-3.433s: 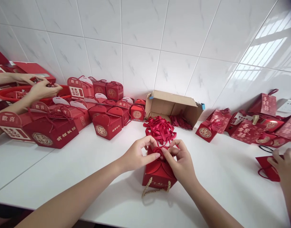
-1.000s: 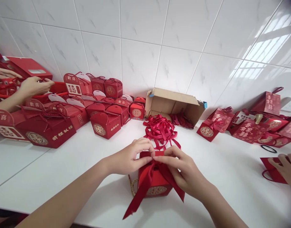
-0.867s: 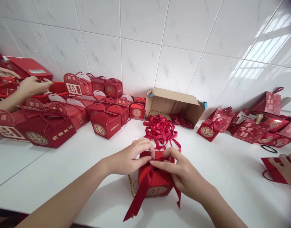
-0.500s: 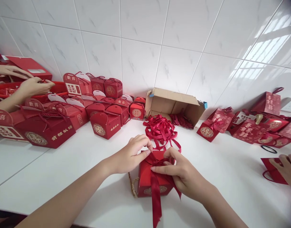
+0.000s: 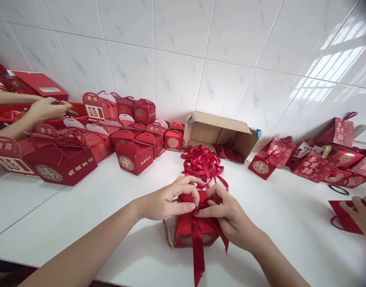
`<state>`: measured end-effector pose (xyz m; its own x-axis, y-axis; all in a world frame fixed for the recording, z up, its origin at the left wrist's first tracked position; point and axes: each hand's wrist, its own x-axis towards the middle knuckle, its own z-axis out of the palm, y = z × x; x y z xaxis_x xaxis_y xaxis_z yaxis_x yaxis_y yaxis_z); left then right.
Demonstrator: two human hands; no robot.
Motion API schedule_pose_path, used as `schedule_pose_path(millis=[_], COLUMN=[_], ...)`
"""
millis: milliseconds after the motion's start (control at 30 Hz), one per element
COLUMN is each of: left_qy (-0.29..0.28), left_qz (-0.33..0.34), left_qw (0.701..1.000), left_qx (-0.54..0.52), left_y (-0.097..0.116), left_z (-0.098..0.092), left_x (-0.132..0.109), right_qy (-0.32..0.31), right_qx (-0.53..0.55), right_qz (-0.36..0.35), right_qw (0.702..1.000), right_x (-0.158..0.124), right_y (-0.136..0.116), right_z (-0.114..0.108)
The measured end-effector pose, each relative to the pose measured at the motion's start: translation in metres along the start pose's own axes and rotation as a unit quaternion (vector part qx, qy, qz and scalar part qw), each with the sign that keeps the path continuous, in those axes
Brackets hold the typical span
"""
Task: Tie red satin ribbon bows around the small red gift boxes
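Note:
A small red gift box (image 5: 185, 233) with a gold emblem and a gold rope handle stands on the white counter (image 5: 117, 207) in front of me. A red ribbon (image 5: 197, 255) is looped over its top, and the tails hang down the front. My left hand (image 5: 168, 199) and my right hand (image 5: 223, 209) both pinch this ribbon at the top of the box, fingers curled and fingertips nearly meeting. Just behind the box lies a loose pile of red ribbons (image 5: 202, 163).
An open cardboard box (image 5: 219, 131) lies on its side against the tiled wall. Several red gift boxes (image 5: 133, 157) crowd the left, more red bags (image 5: 316, 165) the right. Another person's hands (image 5: 47, 109) work at far left; a different hand (image 5: 361, 213) rests on a red bag at right.
The ribbon tails, earlier spread to both sides, now hang together down the box's front. My fingers have closed in on the knot at the top.

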<state>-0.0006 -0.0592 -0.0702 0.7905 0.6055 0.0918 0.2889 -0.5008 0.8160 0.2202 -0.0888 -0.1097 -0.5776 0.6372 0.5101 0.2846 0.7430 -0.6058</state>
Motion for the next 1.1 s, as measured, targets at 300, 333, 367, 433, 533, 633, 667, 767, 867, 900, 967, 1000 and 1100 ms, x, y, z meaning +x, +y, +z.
schedule_pose_path(millis=[300,333,367,433,533,633,667,767,867,900,967,1000,1100], left_qy=[0.034,0.038,0.040,0.039,0.044,0.072,0.084,0.120,0.141,0.146,0.153,0.155,0.157], left_qz=[-0.012,-0.012,-0.012,-0.015,-0.014,-0.003,-0.002,-0.002,0.007,0.008,-0.001,-0.008,-0.030], left_qw=[0.998,0.998,0.998,0.997,0.997,0.997,0.996,0.993,0.990,0.989,0.988,0.988,0.987], left_qx=[0.059,0.058,0.056,0.057,0.059,0.042,0.034,0.019,0.008,0.003,-0.004,-0.005,-0.008], left_y=[-0.003,-0.003,-0.004,-0.005,-0.007,-0.008,-0.008,-0.009,-0.008,-0.007,-0.005,-0.004,-0.002], left_z=[0.005,0.005,0.004,0.003,0.002,0.001,0.001,0.003,0.009,0.012,0.016,0.017,0.020], left_x=[0.001,0.001,0.001,0.001,0.002,0.002,0.002,0.004,0.006,0.007,0.008,0.008,0.008], right_qy=[0.007,0.008,0.008,0.009,0.012,0.017,0.019,0.020,0.023,0.023,0.023,0.022,0.019], right_qx=[-0.001,0.001,0.003,0.007,0.011,0.012,0.011,0.013,0.015,0.016,0.017,0.016,0.008], right_qz=[0.002,0.002,0.002,0.001,-0.001,-0.003,-0.003,-0.003,0.002,0.005,0.007,0.006,0.007], right_qw=[1.000,1.000,1.000,1.000,1.000,1.000,1.000,1.000,1.000,1.000,1.000,1.000,1.000], right_x=[0.000,0.000,-0.001,-0.001,-0.001,0.000,0.000,0.000,0.000,0.000,0.000,0.000,-0.001], right_y=[0.002,0.002,0.002,0.002,0.002,0.001,0.001,0.001,0.000,0.000,0.000,0.000,-0.001], right_z=[0.002,0.002,0.003,0.003,0.003,0.003,0.003,0.003,0.003,0.003,0.004,0.004,0.004])
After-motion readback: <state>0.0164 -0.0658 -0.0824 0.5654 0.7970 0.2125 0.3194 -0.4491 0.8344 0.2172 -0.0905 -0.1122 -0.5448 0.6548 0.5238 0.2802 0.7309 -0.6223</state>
